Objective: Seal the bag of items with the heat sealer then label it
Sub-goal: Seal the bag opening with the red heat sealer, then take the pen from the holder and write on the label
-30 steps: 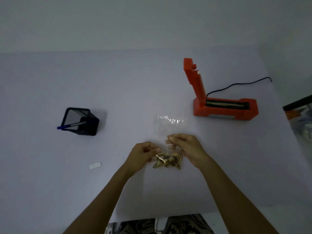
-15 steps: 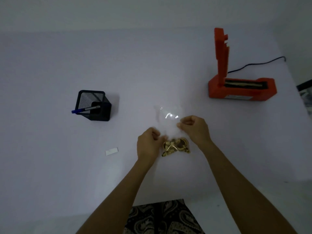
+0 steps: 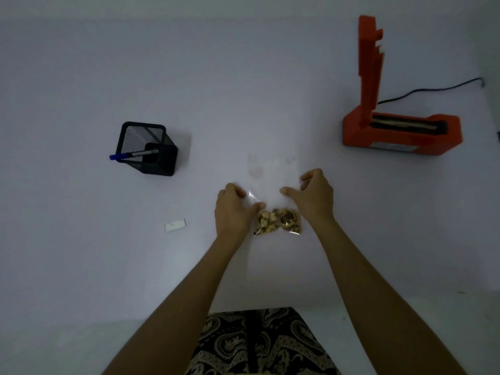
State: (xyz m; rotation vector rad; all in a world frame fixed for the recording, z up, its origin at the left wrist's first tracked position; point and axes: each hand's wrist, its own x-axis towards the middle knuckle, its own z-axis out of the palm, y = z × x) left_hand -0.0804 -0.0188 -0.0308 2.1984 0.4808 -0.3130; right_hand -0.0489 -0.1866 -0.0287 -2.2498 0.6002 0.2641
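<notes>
A clear plastic bag [image 3: 270, 177] lies flat on the white table [image 3: 243, 90], its open end pointing away from me. Small brown and golden items [image 3: 280, 220] are bunched at its near end. My left hand [image 3: 232, 209] pinches the bag's left edge just above the items. My right hand [image 3: 313, 196] holds the right edge, thumb stretched over the plastic and fingers curled. The orange heat sealer [image 3: 400, 131] stands at the far right with its lid raised upright. A small white label [image 3: 176, 226] lies to the left of my left hand.
A black mesh pen holder [image 3: 147, 147] stands at the left with a blue-capped pen [image 3: 132, 154] lying across it. The sealer's black cable [image 3: 433, 89] runs off to the right. My patterned clothing [image 3: 259, 342] shows below the table's near edge.
My hands have spread apart to the bag's two sides and the plastic now lies flatter. The view has shifted, so the sealer appears further right and higher.
</notes>
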